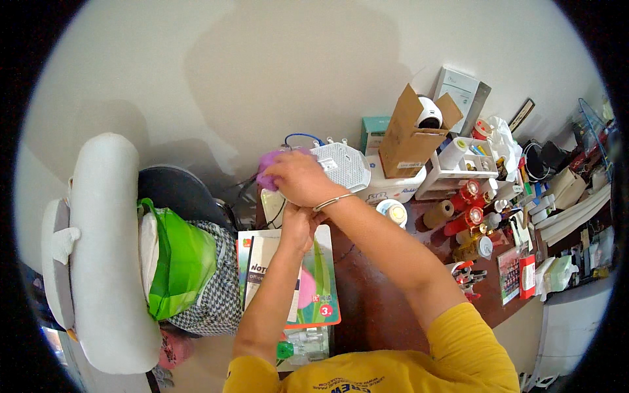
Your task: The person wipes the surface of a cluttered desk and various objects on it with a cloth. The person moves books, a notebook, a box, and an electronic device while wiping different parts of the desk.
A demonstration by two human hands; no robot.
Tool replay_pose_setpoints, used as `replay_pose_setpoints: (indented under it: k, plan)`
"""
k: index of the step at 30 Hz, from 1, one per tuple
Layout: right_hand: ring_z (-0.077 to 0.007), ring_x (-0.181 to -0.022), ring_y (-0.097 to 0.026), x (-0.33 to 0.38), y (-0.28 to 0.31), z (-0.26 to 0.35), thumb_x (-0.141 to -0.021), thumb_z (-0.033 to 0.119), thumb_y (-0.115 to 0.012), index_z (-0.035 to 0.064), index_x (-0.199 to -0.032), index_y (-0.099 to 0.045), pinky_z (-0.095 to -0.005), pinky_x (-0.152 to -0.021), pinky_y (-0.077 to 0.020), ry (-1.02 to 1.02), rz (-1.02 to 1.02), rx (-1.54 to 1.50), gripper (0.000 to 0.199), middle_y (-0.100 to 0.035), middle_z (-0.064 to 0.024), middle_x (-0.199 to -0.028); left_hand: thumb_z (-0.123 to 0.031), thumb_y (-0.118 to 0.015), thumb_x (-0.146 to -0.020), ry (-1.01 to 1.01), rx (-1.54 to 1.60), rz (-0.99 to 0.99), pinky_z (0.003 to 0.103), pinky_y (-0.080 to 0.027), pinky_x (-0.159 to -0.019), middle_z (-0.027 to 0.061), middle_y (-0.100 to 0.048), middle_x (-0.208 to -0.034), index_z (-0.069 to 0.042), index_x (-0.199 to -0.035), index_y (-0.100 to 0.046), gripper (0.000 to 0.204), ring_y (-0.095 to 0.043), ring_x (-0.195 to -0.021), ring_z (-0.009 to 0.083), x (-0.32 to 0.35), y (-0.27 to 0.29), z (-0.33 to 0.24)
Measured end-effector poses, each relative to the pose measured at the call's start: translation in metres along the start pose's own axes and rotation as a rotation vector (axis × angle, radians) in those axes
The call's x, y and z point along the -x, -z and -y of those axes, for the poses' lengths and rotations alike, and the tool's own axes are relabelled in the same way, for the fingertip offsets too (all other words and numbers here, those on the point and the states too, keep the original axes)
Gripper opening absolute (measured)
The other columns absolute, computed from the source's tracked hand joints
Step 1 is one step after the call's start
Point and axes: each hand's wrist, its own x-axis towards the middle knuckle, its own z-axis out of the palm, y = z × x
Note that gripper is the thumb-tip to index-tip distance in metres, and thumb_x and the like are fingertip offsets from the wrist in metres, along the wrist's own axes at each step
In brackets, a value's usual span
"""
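A crumpled purple cloth [268, 160] is bunched under the fingers of my right hand [303, 178], which presses it down at the table's far edge. Just beside that hand lies a white router [342, 168] with a perforated casing, short antennas and a blue cable [303, 135]. My left hand [299, 228] sits below my right wrist, near the router's lower left edge; its fingertips are hidden there. Under my left forearm is a stack of books, with a dark-banded notebook [261, 263] on a green and pink book [324, 275].
An open cardboard box [406, 147] holding a white camera-like device stands on a white container right of the router. Jars, red-lidded bottles [466, 191] and a white organizer [466, 164] crowd the right. On the left are a green bag [183, 262] and a pale bolster [111, 262].
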Motion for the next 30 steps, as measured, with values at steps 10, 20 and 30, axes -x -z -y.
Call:
replay_pose_setpoints:
  k: [10,20,30]
  plan:
    - [-0.0332,-0.080,-0.060,-0.008,0.020,-0.090,-0.073,0.012,-0.059,0.0147,-0.091,-0.068,-0.0427,-0.072,-0.0479,-0.410,-0.070,0.059,0.020,-0.064,-0.0155,-0.085,-0.003,-0.044,-0.088,0.018,0.014,0.113,0.033,-0.050,-0.075,0.0137,-0.057,-0.108,-0.001,-0.120,-0.041,0.032,-0.060,-0.093,0.0264,0.003,-0.008,0.000]
    - [-0.0334,-0.092,-0.055,0.031,0.026,0.005,-0.069,0.001,-0.053,0.0062,-0.088,-0.064,-0.0416,-0.080,-0.0447,0.029,0.055,-0.296,0.022,-0.061,-0.0136,-0.094,-0.004,-0.044,-0.089,0.024,0.251,0.014,0.035,-0.050,-0.080,0.0093,-0.051,-0.115,-0.007,-0.124,-0.038,0.036,-0.058,-0.096,0.0238,0.002,-0.005,-0.007]
    - [-0.0320,-0.081,-0.057,0.077,0.041,-0.082,-0.070,0.010,-0.055,0.0110,-0.082,-0.065,-0.0435,-0.069,-0.0455,-0.462,-0.243,0.219,0.016,-0.059,-0.0120,-0.082,-0.004,-0.042,-0.090,0.011,0.020,0.105,0.036,-0.052,-0.077,0.0165,-0.055,-0.112,-0.001,-0.123,-0.039,0.034,-0.060,-0.096,0.0283,-0.009,-0.003,-0.006]
